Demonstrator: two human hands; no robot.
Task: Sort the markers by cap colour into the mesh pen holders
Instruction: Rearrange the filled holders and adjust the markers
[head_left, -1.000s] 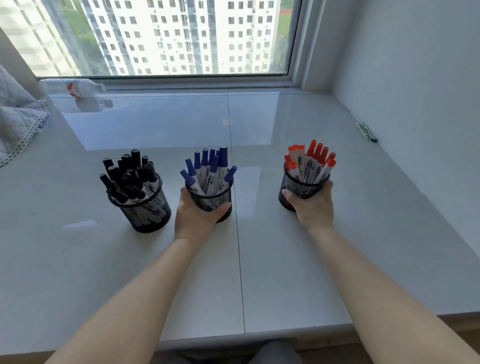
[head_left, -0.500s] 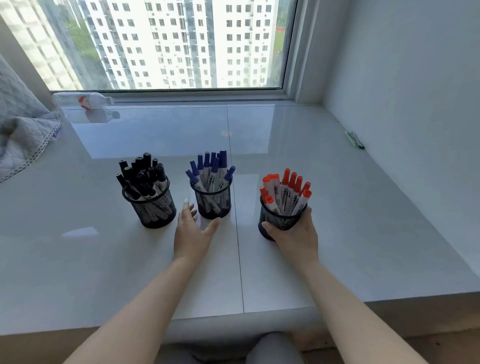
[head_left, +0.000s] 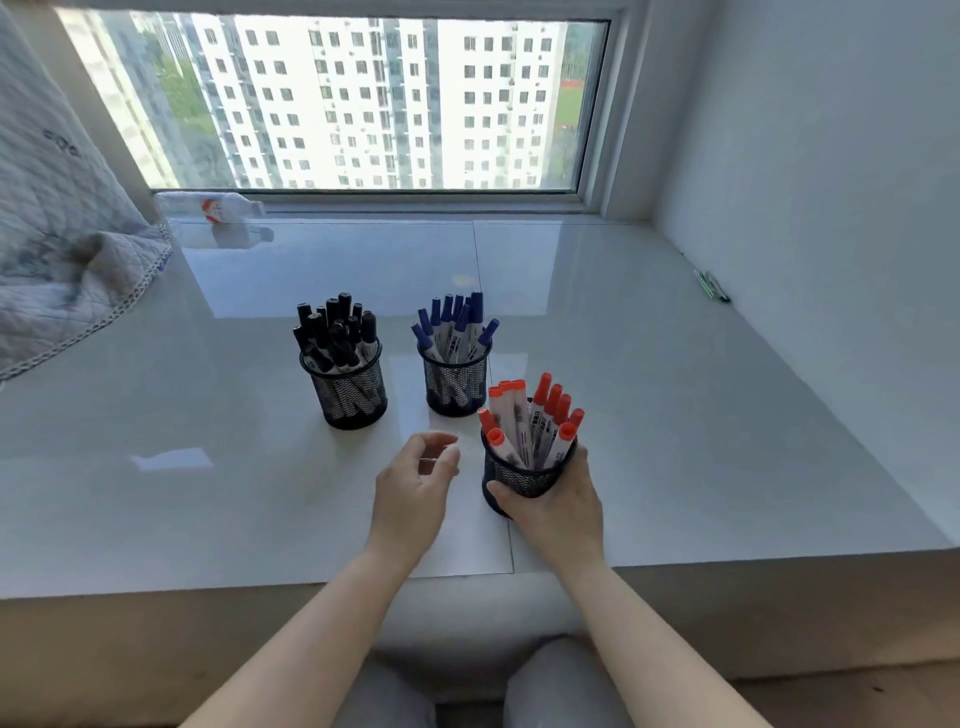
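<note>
We look down from head height at a glossy pale surface (head_left: 675, 415) set under a window (head_left: 353, 104), with tall white apartment blocks outside. Three black mesh holders stand near the middle of it. The left holder (head_left: 349, 395) is packed with black-capped markers (head_left: 337, 327). Just to its right, the middle holder (head_left: 456, 382) carries blue-capped markers (head_left: 454, 322). The third holder (head_left: 524, 475) sits nearer to us and a little to the right, close beside the middle one, and is filled with red-capped markers (head_left: 540, 410) standing caps up and fanned slightly outward.

Our right hand (head_left: 558, 506) is wrapped around the near side of the red holder, thumb on its left wall and fingers curling round the right, clamped on it. We cannot tell whether the holder's base is resting on the surface or lifted slightly, as the hand covers it. Our left hand (head_left: 410, 493) hovers just left of that holder, empty, its fingers loosely curled and apart from everything, touching nothing.

At the far left a quilted grey blanket (head_left: 62, 249) spills onto the surface. A plastic bottle (head_left: 208, 208) with a red and white label lies on its side by the window frame. By the right wall, well apart from the holders, lie a couple of thin green pens (head_left: 712, 286). Grey-trousered knees (head_left: 550, 675) show at the bottom edge.
</note>
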